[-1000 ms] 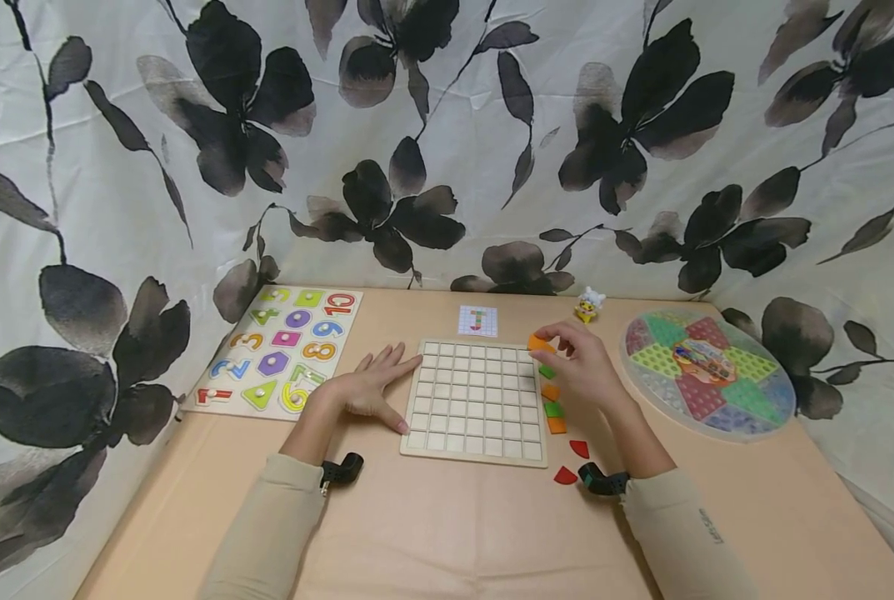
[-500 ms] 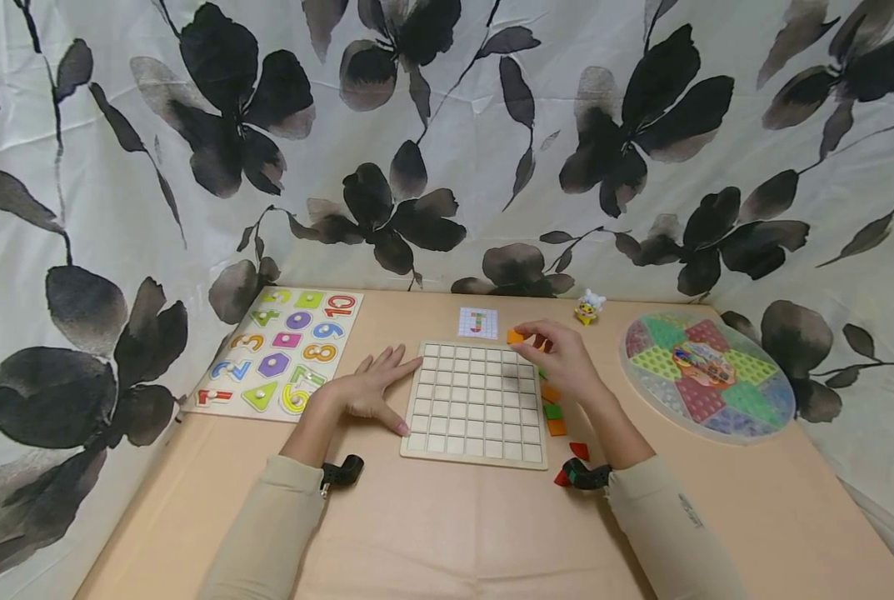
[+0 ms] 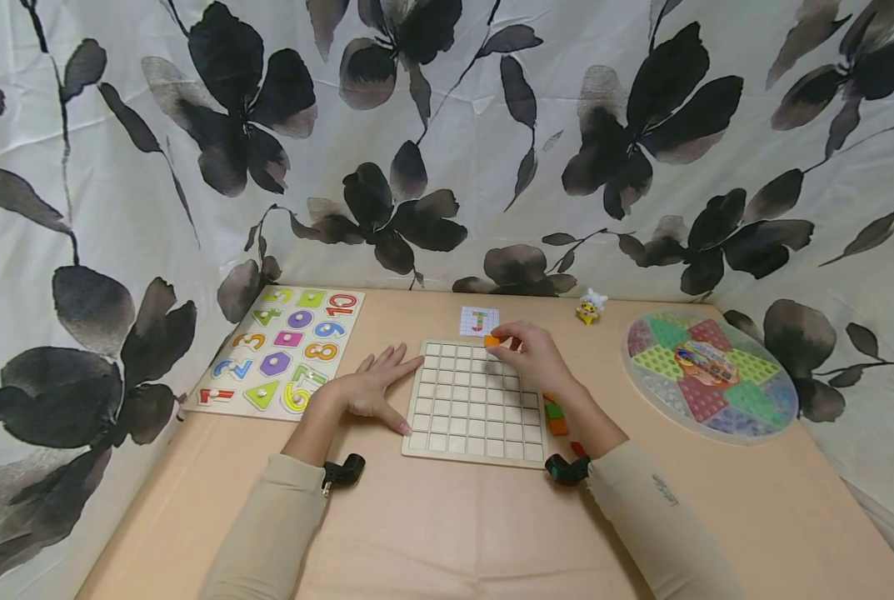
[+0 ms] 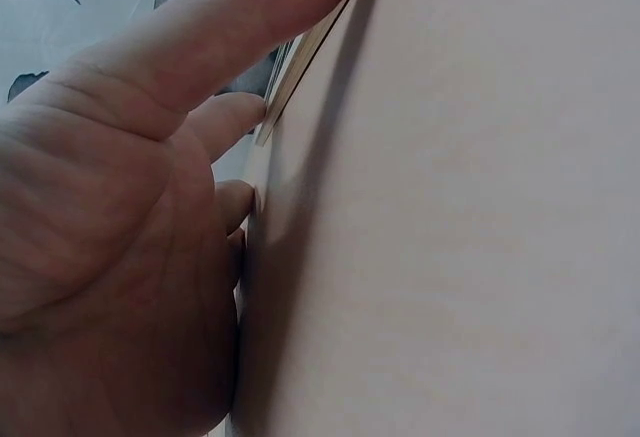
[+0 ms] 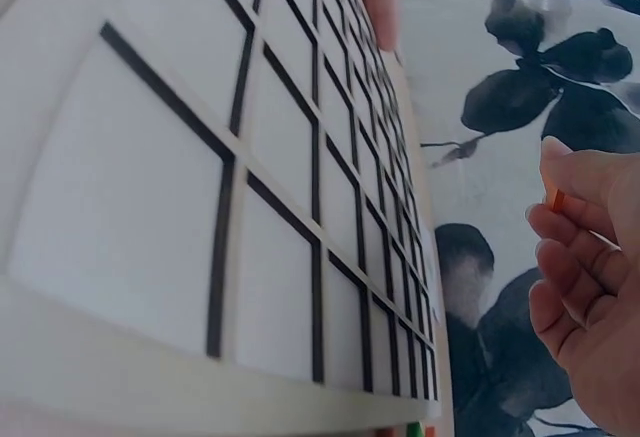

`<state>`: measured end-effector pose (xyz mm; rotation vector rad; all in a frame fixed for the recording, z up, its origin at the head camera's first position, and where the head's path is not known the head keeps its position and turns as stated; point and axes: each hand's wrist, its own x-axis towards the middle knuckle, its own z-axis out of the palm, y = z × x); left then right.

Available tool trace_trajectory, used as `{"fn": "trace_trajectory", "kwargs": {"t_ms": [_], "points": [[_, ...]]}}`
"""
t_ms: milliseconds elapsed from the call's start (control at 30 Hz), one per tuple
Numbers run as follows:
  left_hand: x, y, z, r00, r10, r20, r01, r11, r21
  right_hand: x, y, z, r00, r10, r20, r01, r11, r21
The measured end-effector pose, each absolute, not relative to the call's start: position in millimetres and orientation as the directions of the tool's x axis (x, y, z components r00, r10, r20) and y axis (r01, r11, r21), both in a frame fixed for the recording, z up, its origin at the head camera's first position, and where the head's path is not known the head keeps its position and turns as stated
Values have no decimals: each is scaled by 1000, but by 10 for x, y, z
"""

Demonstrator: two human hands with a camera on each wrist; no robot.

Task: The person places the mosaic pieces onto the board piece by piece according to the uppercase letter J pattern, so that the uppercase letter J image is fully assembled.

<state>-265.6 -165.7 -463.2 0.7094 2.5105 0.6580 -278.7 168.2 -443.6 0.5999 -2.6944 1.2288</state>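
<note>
Between thumb and fingers, my right hand [image 3: 532, 358] pinches a small orange tile [image 3: 491, 341] over the far edge of a pale wooden grid board [image 3: 469, 400]. The right wrist view shows the same orange tile [image 5: 553, 195], mostly covered by the fingertips, beyond the board's grid. My left hand [image 3: 366, 388] lies with fingers spread at the board's left side, thumb and index fingertip against the edge. Green [image 3: 554, 411] and orange [image 3: 558, 427] tiles lie in a column along the board's right side, partly hidden by my right forearm. A pattern card [image 3: 479, 321] lies behind the board.
A number puzzle board [image 3: 307, 335] lies at the back left. On the right is a round, colourful patterned disc [image 3: 746, 404]. A small figurine [image 3: 589, 308] stands near the back edge. One red piece [image 3: 578, 449] shows beside my right wrist. A floral cloth hangs behind the table.
My right hand has carried the orange tile leftward from the board's far right corner along its far edge. My right forearm now covers more of the loose pieces. The left hand stays put.
</note>
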Motion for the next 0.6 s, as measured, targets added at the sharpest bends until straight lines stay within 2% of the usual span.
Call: {"fn": "trace_trajectory", "kwargs": {"t_ms": [267, 600], "points": [[-2655, -1642, -4630, -767, 576, -282, 372, 758, 536, -2816, 1547, -4489, -902, -340, 265, -426, 611, -667], [-2650, -1634, -4647, -770, 576, -275, 378, 759, 530, -2857, 1436, -4571, -913, -365, 184, -389, 638, -664]]}}
